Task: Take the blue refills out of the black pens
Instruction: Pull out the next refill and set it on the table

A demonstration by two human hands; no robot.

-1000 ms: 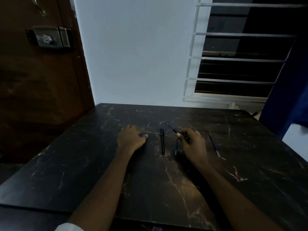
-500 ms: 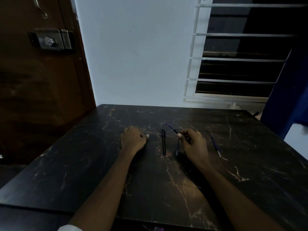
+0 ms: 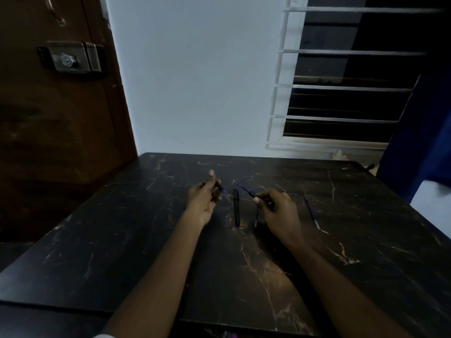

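Observation:
My left hand point(image 3: 203, 200) is raised off the table and holds a short black pen part point(image 3: 219, 186) with a blue end between its fingers. My right hand point(image 3: 277, 208) pinches a blue refill with a black tip piece point(image 3: 244, 189) that points up and to the left. Between the two hands a black pen point(image 3: 236, 207) lies lengthwise on the dark table point(image 3: 122, 240). A second thin blue refill point(image 3: 256, 217) lies just left of my right hand, partly hidden by it. A third blue refill point(image 3: 311, 212) lies on the table to the right.
The dark marble-patterned table reaches to a pale wall. A brown door with a metal lock point(image 3: 70, 57) stands at the left. A barred window point(image 3: 341, 89) and a blue curtain point(image 3: 419, 142) are at the right.
My left hand has lifted from the table, turned palm-up and now holds a short black pen part. My right hand has stayed in place with the refill.

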